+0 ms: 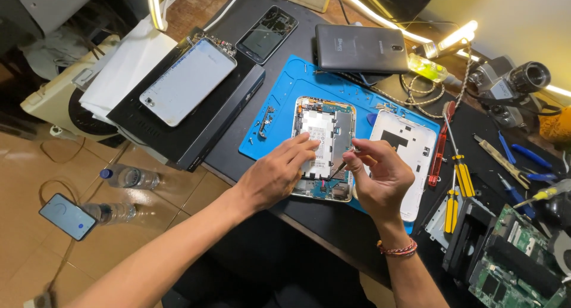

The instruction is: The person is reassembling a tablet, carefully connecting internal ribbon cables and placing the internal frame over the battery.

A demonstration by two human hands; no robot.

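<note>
The opened tablet (pixel 324 147) lies flat on the blue repair mat (pixel 279 105), apparently so its exposed insides face up, directly under both hands: the left hand (pixel 276 174) presses loose fingers on its battery to steady it, while the right hand (pixel 377 177) pinches a thin tool (pixel 340 169) over its lower edge.

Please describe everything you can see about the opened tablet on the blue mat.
The opened tablet lies flat, insides up, on the blue mat, its long side running away from the person. Its back cover is off. A silver frame surrounds a large white battery, a grey metal shield beside it, and bluish-green circuit board at the near and far ends. The left hand rests its fingertips on the battery. The right hand holds a thin tool against the near part. A white back cover lies beside it.
</note>
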